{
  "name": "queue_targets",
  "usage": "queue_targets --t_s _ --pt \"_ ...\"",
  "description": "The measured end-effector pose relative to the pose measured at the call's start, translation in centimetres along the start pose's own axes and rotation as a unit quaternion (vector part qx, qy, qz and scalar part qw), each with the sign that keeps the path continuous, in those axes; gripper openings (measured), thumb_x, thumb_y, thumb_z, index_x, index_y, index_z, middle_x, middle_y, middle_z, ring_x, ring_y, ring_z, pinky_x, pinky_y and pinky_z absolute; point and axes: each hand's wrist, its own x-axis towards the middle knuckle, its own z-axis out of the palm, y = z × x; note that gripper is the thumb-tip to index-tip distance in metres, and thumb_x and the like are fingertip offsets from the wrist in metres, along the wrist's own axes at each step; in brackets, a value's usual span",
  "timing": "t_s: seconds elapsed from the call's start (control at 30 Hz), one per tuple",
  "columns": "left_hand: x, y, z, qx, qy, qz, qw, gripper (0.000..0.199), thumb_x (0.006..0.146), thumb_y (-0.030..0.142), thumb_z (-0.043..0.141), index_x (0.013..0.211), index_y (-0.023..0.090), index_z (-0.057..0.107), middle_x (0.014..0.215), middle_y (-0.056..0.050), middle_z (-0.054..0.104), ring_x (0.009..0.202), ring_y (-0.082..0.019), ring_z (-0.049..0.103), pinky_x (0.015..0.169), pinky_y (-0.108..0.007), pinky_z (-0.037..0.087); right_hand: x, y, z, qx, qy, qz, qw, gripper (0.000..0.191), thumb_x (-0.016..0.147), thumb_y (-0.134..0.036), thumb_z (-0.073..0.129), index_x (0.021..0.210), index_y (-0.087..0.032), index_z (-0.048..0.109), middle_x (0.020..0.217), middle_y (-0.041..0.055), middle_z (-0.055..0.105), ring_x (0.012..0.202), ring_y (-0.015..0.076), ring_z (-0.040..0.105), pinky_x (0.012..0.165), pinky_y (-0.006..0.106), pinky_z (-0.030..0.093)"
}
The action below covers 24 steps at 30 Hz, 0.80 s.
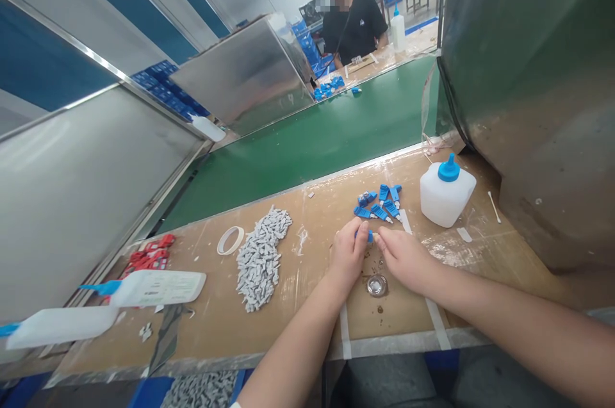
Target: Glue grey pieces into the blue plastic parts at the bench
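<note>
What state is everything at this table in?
Left hand: pinching a blue piece
Right hand: pinching its other end
Loose blue pieces: clustered
Gray pieces: heaped
Red pieces: piled together
Tape roll: lying flat
Square bottle: upright, blue top on
Labelled bottle: on its side
Far-left bottle: on its side
Cotton swab: lying flat
Small round container: contents unclear

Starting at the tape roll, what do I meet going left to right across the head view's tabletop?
Tape roll, pile of grey pieces, left hand, right hand, upright white bottle, cotton swab.
</note>
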Motion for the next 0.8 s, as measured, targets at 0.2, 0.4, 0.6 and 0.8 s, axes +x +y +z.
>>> queue_targets --t_s 0.2,0.4,0.6,0.8 --pt "0.2 -0.6 -0.4 0.0 0.022 0.07 0.997 0.045 0.11 0.05 0.03 0.079 0.021 0.044 0.075 0.0 0.051 0.07 -0.016 0.05 0.067 -0.03 0.037 0.8 0.9 -0.3 0.001 0.041 -0.058 0.997 0.032 0.11 -0.031 0.031 0.082 -0.023 0.043 0.074 0.0032 0.06 0.068 0.0194 0.054 0.062 0.031 0.029" --pt "0.2 -1.2 -2.4 0.097 0.035 0.272 0.957 0.02 0.107 0.037 0.048 0.117 0.021 0.054 0.108 -0.01 0.064 0.1 -0.022 0.063 0.083 -0.034 0.052 1.0 1.3 -2.9 0.009 0.105 -0.195 0.975 0.039 0.112 -0.041 0.025 0.086 -0.023 0.048 0.077 0.0022 0.06 0.07 0.0188 0.056 0.065 0.031 0.033" --pt "0.1 -1.4 -2.9 0.159 0.114 0.279 0.94 0.017 0.106 0.033 0.054 0.118 0.024 0.063 0.109 -0.009 0.065 0.093 -0.018 0.068 0.078 -0.029 0.056 0.9 1.4 -3.4 0.045 0.114 -0.179 0.976 0.045 0.112 -0.045 0.027 0.079 -0.022 0.046 0.073 0.0009 0.058 0.067 0.0172 0.056 0.064 0.03 0.033" --pt "0.3 -1.7 -2.9 0.165 0.128 0.292 0.933 0.017 0.104 0.033 0.058 0.115 0.026 0.07 0.108 -0.008 0.066 0.087 -0.016 0.068 0.075 -0.028 0.057 1.3 1.6 -2.7 0.017 0.11 -0.177 0.978 0.042 0.112 -0.042 0.029 0.079 -0.022 0.047 0.073 0.001 0.059 0.066 0.0174 0.056 0.063 0.029 0.031"
